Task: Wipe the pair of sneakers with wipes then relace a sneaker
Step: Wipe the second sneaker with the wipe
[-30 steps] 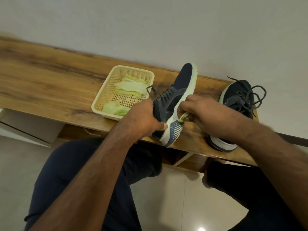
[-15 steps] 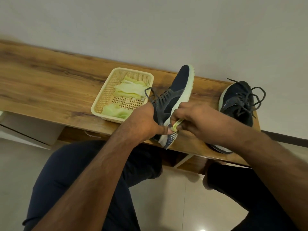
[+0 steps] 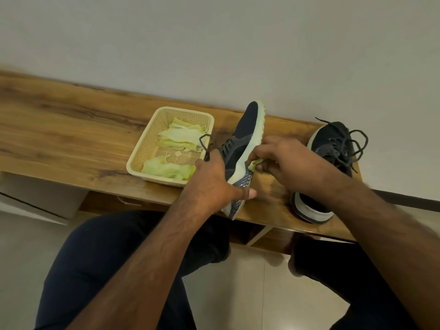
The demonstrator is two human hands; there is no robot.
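Seeing cream basket (image 3: 145, 148) left of centre on wooden bench (image 3: 59, 129), crumpled green wipes (image 3: 171, 169) lying inside. Left hand (image 3: 212, 184) gripping heel end of tilted sneaker (image 3: 245, 141) at frame centre, fingers wrapped round it, thumb stretching across sole. Right hand (image 3: 285, 163) pinching green wipe (image 3: 256, 162) against pale sole edge, fingers curled. Second sneaker (image 3: 333, 148) sitting on bench at right, laces loose, partly hidden behind right forearm.

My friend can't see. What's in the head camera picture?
A left hand holds a dark sneaker tilted on a wooden bench while the right hand rubs its pale sole with a green wipe.
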